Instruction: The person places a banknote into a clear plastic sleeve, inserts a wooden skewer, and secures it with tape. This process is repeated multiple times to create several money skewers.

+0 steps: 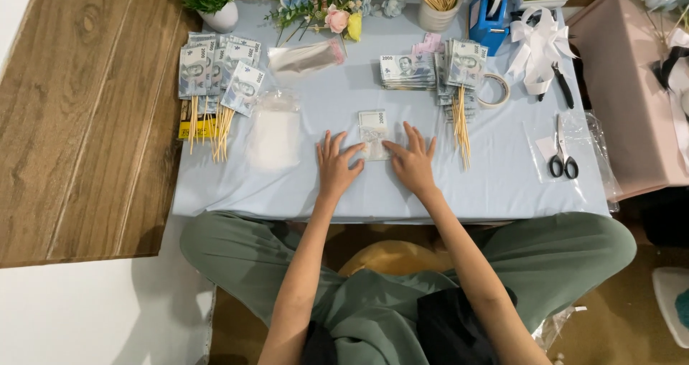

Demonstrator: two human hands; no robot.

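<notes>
A grey banknote in a clear sleeve (373, 130) lies upright in the middle of the pale blue table (495, 185). My left hand (336, 165) rests flat on the cloth with its fingertips pressing the note's lower left edge. My right hand (413, 161) lies flat too, fingers touching the note's lower right edge. Neither hand lifts anything.
Banknotes on wooden sticks (219, 74) fan out at the left beside a stack of clear sleeves (273, 132). A banknote pile (407, 71), more notes on sticks (461, 85), a tape roll (494, 90), white ribbon (537, 49), a blue tape dispenser (490, 13) and scissors (562, 153) lie right.
</notes>
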